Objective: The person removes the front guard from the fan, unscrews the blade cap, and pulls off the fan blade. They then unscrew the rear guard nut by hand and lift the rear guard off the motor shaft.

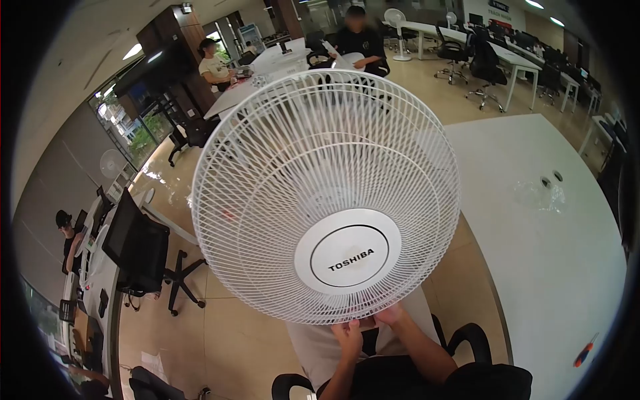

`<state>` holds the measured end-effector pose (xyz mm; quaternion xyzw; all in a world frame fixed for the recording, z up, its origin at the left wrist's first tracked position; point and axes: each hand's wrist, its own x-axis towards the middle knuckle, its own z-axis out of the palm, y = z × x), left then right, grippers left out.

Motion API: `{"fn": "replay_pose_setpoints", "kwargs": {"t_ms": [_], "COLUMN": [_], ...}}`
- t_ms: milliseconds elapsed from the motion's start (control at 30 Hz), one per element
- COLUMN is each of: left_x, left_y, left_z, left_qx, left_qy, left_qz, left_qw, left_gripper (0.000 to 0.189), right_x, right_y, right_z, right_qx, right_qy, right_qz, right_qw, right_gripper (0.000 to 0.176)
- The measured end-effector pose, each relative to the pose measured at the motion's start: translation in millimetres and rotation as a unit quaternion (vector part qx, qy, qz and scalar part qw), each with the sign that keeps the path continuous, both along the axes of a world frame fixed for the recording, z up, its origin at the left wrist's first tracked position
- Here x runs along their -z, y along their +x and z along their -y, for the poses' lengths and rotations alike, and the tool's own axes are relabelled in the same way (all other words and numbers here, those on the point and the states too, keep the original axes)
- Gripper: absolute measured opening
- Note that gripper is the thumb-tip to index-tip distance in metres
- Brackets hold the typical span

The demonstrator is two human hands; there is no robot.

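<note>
A large round white fan guard (350,180) of thin wires stands tilted in front of me above my lap. Its crossing wires suggest two layers, one behind the other. A white centre badge (348,256) on it reads TOSHIBA. At the lower rim, my left hand (348,337) is closed on the edge, with thumb and fingers pressed together. Just right of it, my right hand (391,315) grips the same lower rim, its fingers partly hidden behind the wires. What lies behind the guard between my hands cannot be made out.
A white table (533,253) to my right bears an orange-and-blue screwdriver (585,352) and a crumpled clear plastic piece (533,197). A black office chair (137,243) stands at left. People sit at tables (230,100) farther back. A white standing fan (395,20) is behind.
</note>
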<state>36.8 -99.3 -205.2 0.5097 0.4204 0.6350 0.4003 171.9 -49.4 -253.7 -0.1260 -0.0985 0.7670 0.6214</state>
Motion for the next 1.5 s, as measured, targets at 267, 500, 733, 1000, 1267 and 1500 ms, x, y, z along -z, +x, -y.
{"fn": "replay_pose_setpoints", "kwargs": {"t_ms": [267,500,733,1000,1267,1500], "left_x": [-23.7,-22.4,-28.0,-34.0,-19.0,-18.3], "left_y": [-2.5,-6.2,-5.3,2.6,-4.7,-5.8], "left_z": [9.0,13.0,14.3,7.9,9.2,8.8], "left_qx": [0.028,0.038,0.002,-0.001,0.071,0.064], "left_qy": [-0.017,-0.058,-0.029,-0.027,-0.057,-0.049], "left_qz": [0.032,0.021,0.008,0.026,0.042,0.028], "left_qw": [0.999,0.997,1.000,0.999,0.995,0.996], "left_gripper": [0.039,0.036,0.043,0.033,0.043,0.037], "right_x": [-9.4,2.4,-41.7,-80.5,-101.9,-73.4], "right_y": [-0.3,6.4,5.3,64.6,56.5,45.4], "right_z": [1.9,-1.2,14.3,45.2,60.4,47.9], "right_qx": [-0.013,-0.049,-0.009,0.105,0.211,0.270], "right_qy": [-0.017,0.078,-0.038,-0.045,0.075,0.070], "right_qz": [0.004,-0.012,0.072,0.273,0.203,0.230], "right_qw": [1.000,0.996,0.997,0.955,0.953,0.932], "right_gripper": [0.055,0.057,0.051,0.046,0.075,0.079]}}
